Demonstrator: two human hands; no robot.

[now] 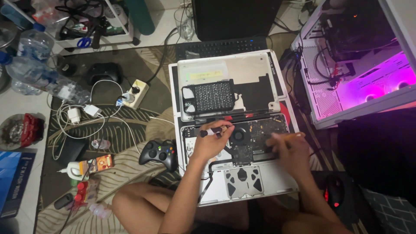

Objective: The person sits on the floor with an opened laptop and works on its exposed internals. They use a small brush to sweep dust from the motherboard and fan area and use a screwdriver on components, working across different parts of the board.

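Gripping a black-tipped tool [211,131] in the left hand [211,145] and a thin stick [289,136] in the right hand [291,151], both closed; a slip could scratch the laptop's board [263,128] near the fan [239,134].

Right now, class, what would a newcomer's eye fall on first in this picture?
First, the opened laptop at centre, its circuit board and fan bare, with the left hand holding a small tool over it and the blurred right hand beside it. Next, the desktop computer case glowing pink-purple at the right. A black game controller lies on the patterned rug left of the laptop.
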